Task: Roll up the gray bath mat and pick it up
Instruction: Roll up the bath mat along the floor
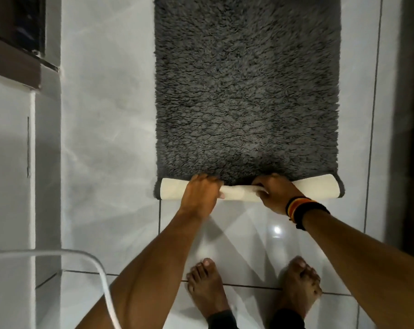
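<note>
The gray shaggy bath mat [246, 86] lies flat on the white tiled floor and runs away from me. Its near edge is turned over into a low roll [239, 192] that shows the cream backing. My left hand [201, 194] grips the roll left of centre, fingers curled over it. My right hand [276, 193], with striped bands on the wrist, grips the roll right of centre. The cream backing is pinched up between the two hands. Both ends of the roll stick out past my hands.
My two bare feet [253, 286] stand on the glossy tiles [106, 138] just behind the roll. A white cable [99, 269] curves across the lower left. A white cabinet or wall with a brown ledge [13, 60] fills the left side. A dark edge [412, 115] runs along the right.
</note>
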The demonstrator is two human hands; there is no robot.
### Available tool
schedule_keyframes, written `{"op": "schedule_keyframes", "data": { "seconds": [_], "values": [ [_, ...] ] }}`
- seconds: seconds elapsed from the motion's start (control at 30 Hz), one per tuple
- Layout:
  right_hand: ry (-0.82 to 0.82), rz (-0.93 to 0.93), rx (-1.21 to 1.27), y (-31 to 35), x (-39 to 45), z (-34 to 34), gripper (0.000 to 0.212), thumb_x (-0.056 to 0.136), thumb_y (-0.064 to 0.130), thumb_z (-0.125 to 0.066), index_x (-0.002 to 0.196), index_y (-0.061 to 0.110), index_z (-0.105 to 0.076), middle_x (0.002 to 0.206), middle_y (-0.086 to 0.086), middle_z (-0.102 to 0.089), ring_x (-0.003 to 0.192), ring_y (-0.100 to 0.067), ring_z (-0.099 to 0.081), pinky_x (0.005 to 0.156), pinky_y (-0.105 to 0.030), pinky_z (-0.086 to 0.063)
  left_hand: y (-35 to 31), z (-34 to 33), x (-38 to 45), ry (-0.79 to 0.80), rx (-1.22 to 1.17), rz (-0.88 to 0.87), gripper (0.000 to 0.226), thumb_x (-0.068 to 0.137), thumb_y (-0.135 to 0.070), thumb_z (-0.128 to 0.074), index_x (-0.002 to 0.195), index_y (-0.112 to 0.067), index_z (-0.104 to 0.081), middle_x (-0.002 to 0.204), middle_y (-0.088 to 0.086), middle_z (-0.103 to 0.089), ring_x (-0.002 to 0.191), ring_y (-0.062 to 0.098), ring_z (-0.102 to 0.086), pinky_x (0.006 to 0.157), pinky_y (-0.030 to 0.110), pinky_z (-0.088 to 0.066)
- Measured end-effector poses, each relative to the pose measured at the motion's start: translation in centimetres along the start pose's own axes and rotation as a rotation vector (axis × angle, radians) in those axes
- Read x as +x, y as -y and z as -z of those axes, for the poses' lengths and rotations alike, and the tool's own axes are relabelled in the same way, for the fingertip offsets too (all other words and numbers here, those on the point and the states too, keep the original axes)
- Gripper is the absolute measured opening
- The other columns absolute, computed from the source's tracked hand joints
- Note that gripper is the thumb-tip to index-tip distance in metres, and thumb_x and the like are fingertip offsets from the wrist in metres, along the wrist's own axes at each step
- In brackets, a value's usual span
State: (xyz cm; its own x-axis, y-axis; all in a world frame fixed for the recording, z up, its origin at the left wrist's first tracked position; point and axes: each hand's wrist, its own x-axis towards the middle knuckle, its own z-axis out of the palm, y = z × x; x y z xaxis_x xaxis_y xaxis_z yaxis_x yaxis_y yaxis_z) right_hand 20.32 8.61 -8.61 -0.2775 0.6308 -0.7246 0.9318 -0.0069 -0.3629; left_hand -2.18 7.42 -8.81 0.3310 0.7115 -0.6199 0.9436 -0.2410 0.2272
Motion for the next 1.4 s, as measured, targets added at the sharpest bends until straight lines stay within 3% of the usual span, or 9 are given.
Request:
{"op": "schedule_keyframes", "data": {
  "seconds": [0.2, 0.3, 0.37, 0.5, 0.63, 0.8, 0.93, 1.27, 1.4],
  "values": [
    [-0.415, -0.023, -0.262, 0.6, -4.0, -1.3, 0.044, 0.092, 0.016, -0.062, 0.135, 0.010, -0.058, 0.144, -0.017, -0.056, 0.126, -0.039, -0.055, 0.107, -0.056, -0.042, 2.1, 4.5, 3.2, 0.262, -0.471, 0.237, 0.040, 0.094, -0.038, -0.074, 0.127, -0.016, -0.072, 0.129, 0.018, -0.072, 0.122, 0.037, -0.065, 0.107, 0.043, -0.050],
    [-0.293, -0.033, -0.339, 0.0, -5.0, -3.3, 0.072, 0.094, 0.021, -0.058, 0.158, 0.012, -0.026, 0.168, -0.013, -0.023, 0.154, -0.033, -0.022, 0.120, -0.066, -0.019, 2.3, 4.9, 4.1, 0.246, -0.521, 0.272, 0.042, 0.092, -0.040, -0.076, 0.126, -0.016, -0.072, 0.132, 0.014, -0.071, 0.124, 0.035, -0.063, 0.107, 0.041, -0.048],
    [-0.231, -0.058, -0.336, -0.3, -4.4, -3.5, 0.078, 0.098, 0.022, -0.052, 0.161, 0.015, -0.007, 0.171, -0.009, -0.007, 0.158, -0.029, -0.005, 0.121, -0.069, -0.008, 1.7, 4.5, 3.5, 0.096, -0.344, 0.224, 0.041, 0.094, -0.041, -0.072, 0.128, -0.016, -0.071, 0.132, 0.011, -0.072, 0.123, 0.034, -0.064, 0.103, 0.041, -0.048],
    [-0.291, -0.107, -0.344, -0.2, -0.1, -0.9, 0.076, 0.095, 0.005, -0.044, 0.161, 0.015, -0.009, 0.171, -0.008, -0.010, 0.157, -0.027, -0.009, 0.118, -0.071, -0.011, -0.4, 1.9, 0.3, -0.448, -0.092, 0.075, 0.046, 0.099, -0.021, -0.066, 0.142, -0.005, -0.060, 0.144, 0.017, -0.064, 0.127, 0.035, -0.062, 0.106, 0.047, -0.051],
    [-0.269, -0.080, -0.337, -0.7, 2.4, 1.1, 0.074, 0.099, 0.013, -0.033, 0.161, 0.019, 0.007, 0.172, -0.002, 0.005, 0.158, -0.024, 0.005, 0.121, -0.067, -0.007, -4.0, -1.1, -1.3, -0.216, -0.199, 0.006, 0.076, 0.105, -0.049, -0.036, 0.168, -0.016, -0.006, 0.178, 0.005, -0.001, 0.164, 0.021, 0.003, 0.132, 0.043, -0.010],
    [-0.408, -0.061, -0.253, -1.1, 1.2, 1.4, 0.067, 0.102, 0.032, -0.031, 0.161, 0.009, -0.010, 0.170, -0.014, -0.010, 0.157, -0.031, -0.008, 0.123, -0.064, -0.009, -4.1, 0.2, 2.3, -0.152, -0.148, 0.077, 0.080, 0.107, -0.055, -0.027, 0.168, -0.013, 0.002, 0.177, 0.005, 0.011, 0.163, 0.019, 0.015, 0.134, 0.045, 0.003],
    [-0.321, 0.023, -0.250, -0.7, -0.5, 0.5, 0.078, 0.100, 0.052, -0.034, 0.161, 0.010, -0.010, 0.170, -0.013, -0.010, 0.157, -0.028, -0.006, 0.123, -0.064, -0.013, -2.7, 4.2, 5.2, -0.108, -0.141, 0.061, 0.077, 0.109, -0.055, -0.022, 0.167, -0.014, 0.008, 0.176, 0.005, 0.017, 0.163, 0.021, 0.016, 0.133, 0.044, 0.005],
    [-0.392, -0.061, -0.188, 1.0, 8.5, 9.9, 0.082, 0.099, 0.062, -0.018, 0.161, 0.010, -0.007, 0.171, -0.010, -0.002, 0.158, -0.027, -0.001, 0.124, -0.062, -0.003, -1.9, 5.1, 5.5, -0.150, -0.196, 0.091, 0.076, 0.107, -0.061, -0.018, 0.166, -0.024, 0.014, 0.171, -0.008, 0.028, 0.159, 0.010, 0.027, 0.133, 0.041, 0.008],
    [-0.474, -0.004, -0.167, 1.7, 7.6, 10.3, 0.079, 0.102, 0.059, -0.021, 0.161, 0.009, -0.006, 0.171, -0.011, -0.002, 0.158, -0.025, 0.000, 0.125, -0.060, -0.006, 0.0, 8.6, 9.0, -0.204, -0.172, 0.040, 0.075, 0.109, -0.052, -0.026, 0.168, -0.014, 0.001, 0.176, 0.003, 0.014, 0.163, 0.019, 0.015, 0.134, 0.047, 0.003]
  ]
}}
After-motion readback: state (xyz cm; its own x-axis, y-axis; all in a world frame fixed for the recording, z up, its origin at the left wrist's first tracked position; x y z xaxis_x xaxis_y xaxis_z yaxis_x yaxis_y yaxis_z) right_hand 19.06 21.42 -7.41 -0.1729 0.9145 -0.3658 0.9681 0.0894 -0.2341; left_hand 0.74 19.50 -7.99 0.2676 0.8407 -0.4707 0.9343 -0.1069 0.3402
